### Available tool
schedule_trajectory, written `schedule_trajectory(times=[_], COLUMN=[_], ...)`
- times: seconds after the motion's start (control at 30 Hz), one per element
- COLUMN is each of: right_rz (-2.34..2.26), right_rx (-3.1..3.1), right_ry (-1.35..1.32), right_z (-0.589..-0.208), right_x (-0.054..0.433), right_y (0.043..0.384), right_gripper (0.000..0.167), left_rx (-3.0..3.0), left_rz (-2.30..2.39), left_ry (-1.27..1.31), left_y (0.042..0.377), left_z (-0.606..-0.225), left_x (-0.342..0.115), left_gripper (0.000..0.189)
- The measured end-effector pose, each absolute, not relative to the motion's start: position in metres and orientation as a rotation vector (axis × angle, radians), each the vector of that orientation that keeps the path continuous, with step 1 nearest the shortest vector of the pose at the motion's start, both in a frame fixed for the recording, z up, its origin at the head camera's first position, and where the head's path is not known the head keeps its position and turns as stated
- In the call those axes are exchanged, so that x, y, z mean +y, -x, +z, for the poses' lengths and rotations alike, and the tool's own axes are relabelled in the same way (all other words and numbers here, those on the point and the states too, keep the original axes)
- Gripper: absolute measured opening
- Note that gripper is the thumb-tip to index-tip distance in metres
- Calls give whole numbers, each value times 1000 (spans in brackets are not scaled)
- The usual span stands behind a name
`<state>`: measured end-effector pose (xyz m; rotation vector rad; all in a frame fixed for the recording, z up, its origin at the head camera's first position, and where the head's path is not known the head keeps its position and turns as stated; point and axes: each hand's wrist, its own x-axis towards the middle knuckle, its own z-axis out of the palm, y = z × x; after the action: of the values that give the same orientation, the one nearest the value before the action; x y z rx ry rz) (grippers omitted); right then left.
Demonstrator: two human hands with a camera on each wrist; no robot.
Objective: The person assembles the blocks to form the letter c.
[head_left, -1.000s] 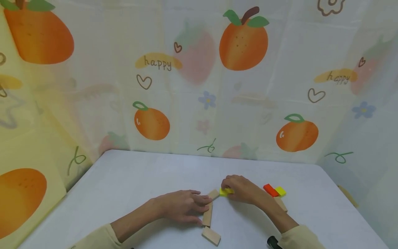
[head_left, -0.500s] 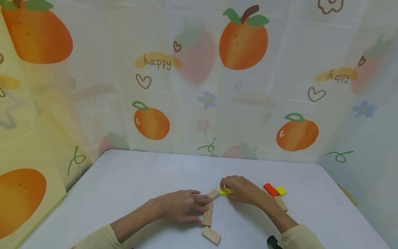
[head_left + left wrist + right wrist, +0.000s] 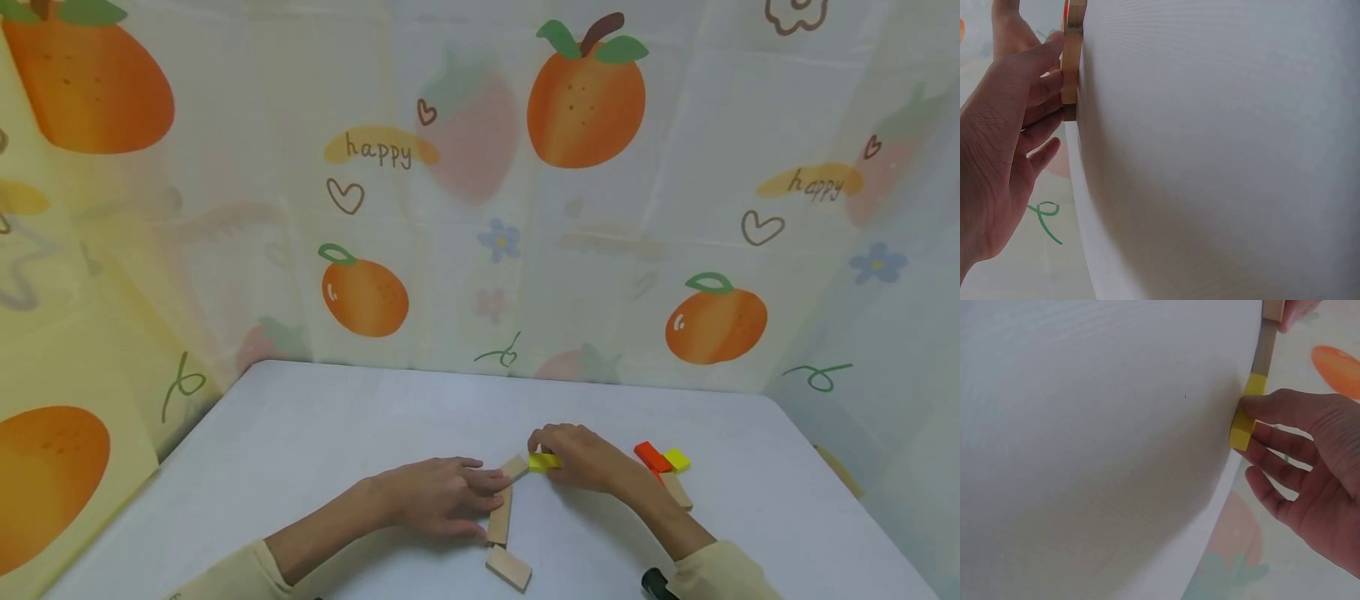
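A yellow block (image 3: 543, 462) lies flat on the white table, and my right hand (image 3: 585, 457) pinches it between thumb and fingers. Its left end meets, or nearly meets, a plain wooden block (image 3: 514, 468). From there the line bends toward me through a longer wooden piece (image 3: 500, 518) to another wooden block (image 3: 509, 568) set at an angle. My left hand (image 3: 442, 497) rests along the left side of this line, fingers extended and fingertips touching the wood. In the right wrist view the thumb presses the near face of the yellow block (image 3: 1243, 431).
Right of my right forearm lies a small group: an orange-red block (image 3: 652, 457), a yellow block (image 3: 677, 460) and a plain wooden block (image 3: 677, 491), with more red partly hidden by the arm. A dark cylindrical object (image 3: 657, 583) sits by the right sleeve. A fruit-print curtain (image 3: 450, 275) hangs behind the table.
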<state>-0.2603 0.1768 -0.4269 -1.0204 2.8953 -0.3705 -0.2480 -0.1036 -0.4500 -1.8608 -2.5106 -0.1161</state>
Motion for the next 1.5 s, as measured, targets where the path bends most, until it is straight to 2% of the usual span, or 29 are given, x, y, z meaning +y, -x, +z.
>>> schedule_trajectory(times=[0.53, 0.83, 1.17, 1.5], right_rz=[-352, -376, -362, -92], right_rx=[2897, 2931, 2995, 3016], right_ry=[972, 949, 862, 650], right_z=[-427, -411, -386, -393], right_x=[179, 202, 241, 270], right_y=[259, 249, 233, 224], right_gripper=[37, 42, 31, 16], left_rx=[-2485, -2498, -2482, -2470], left_rz=[-125, -134, -90, -86], left_ry=[1863, 1860, 1852, 1845], left_y=[248, 247, 247, 246], left_z=[-453, -453, -453, -451], left_x=[-105, -105, -106, -106], left_gripper=[49, 50, 51, 49])
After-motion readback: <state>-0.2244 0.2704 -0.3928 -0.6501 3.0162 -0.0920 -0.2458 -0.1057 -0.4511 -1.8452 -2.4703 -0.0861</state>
